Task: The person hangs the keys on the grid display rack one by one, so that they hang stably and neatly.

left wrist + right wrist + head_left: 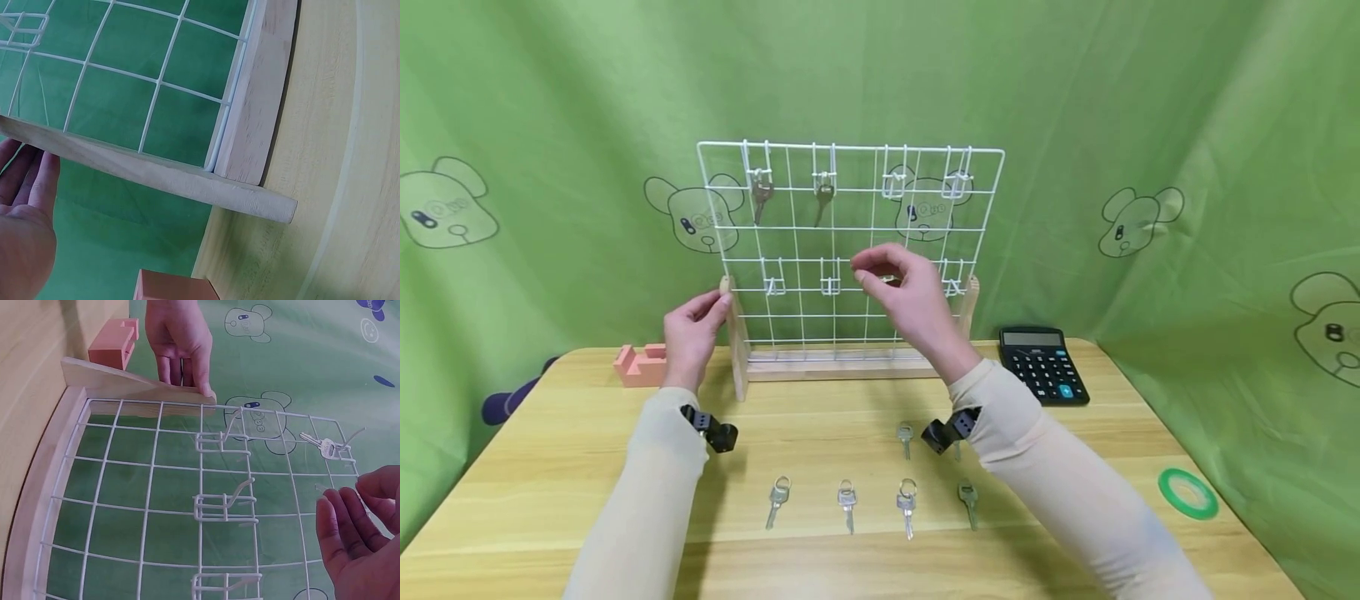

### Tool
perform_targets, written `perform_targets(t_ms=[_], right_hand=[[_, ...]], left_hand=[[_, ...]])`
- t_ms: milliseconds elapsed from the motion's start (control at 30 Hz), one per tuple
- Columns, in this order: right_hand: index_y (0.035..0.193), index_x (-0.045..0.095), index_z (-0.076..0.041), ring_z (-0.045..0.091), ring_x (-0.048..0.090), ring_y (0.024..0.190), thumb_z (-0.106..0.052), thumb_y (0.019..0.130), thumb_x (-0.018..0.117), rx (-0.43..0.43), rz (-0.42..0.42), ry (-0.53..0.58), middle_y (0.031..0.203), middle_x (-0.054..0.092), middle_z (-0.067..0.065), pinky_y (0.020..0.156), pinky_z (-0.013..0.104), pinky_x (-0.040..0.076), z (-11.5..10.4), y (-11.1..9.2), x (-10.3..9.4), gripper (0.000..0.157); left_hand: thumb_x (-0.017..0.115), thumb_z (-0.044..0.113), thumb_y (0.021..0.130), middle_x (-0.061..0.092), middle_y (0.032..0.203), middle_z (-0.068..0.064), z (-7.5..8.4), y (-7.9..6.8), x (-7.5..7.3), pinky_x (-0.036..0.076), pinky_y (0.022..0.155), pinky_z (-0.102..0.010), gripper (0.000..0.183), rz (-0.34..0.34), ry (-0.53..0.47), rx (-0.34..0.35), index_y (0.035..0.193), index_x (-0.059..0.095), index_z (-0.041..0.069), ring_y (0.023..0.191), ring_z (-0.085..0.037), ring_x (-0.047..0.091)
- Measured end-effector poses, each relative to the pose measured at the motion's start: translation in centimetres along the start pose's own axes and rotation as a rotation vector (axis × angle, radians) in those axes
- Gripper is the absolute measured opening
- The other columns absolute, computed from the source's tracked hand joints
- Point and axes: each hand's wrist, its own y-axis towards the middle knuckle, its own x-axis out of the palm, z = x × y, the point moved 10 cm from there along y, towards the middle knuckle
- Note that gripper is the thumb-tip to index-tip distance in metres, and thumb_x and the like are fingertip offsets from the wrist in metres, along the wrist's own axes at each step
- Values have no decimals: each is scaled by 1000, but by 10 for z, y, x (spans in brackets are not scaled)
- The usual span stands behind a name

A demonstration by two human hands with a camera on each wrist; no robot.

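Observation:
A white wire grid rack (854, 229) in a wooden stand carries several white hooks. My left hand (691, 337) pinches the top of the stand's left wooden post (737, 350); in the left wrist view its fingers (44, 181) lie against the post. One key (762, 200) hangs on the upper-left hook, a second key (824, 198) on the hook beside it. Just in front of the grid, below and right of that second key, is my right hand (906, 292), fingers loosely bent, nothing visible between the fingertips. The right wrist view shows a hanging key (326, 448) beyond this hand.
Several loose keys lie on the table, among them a key with a ring (847, 500) and a key (906, 437) nearer the rack. A calculator (1043, 365) and green tape roll (1187, 493) lie to the right. A pink block (642, 367) is behind my left wrist.

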Motion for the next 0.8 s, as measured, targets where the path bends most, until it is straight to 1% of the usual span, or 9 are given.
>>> perform_targets(t_ms=[267,467,600,800], right_hand=[[108,68,-6,16,60,97,-8,94,66,9,-26,-37,105,66,2,86,32,55,14,-14,-2,15],[108,68,-6,17,60,96,-8,93,66,35,-26,-61,104,66,3,85,33,55,30,-24,-9,15],[107,68,-6,18,61,96,-8,93,67,48,-33,-75,105,66,4,86,34,55,38,-31,-13,15],[107,68,-4,21,62,90,-7,92,68,69,-64,-83,102,68,8,80,34,56,49,-42,-16,15]], left_hand=[[72,29,92,60,130,-17,2,1,0,51,98,-26,47,8,-2,-2,129,61,2,113,-23,61],[71,29,92,59,131,-16,2,1,0,50,98,-26,48,7,-3,-24,130,60,3,114,-22,60],[71,29,92,59,132,-16,3,1,0,50,99,-27,48,10,-7,-24,131,60,3,115,-23,60],[72,29,92,60,131,-17,1,2,0,51,98,-27,48,20,-11,-12,130,61,3,115,-24,60]])
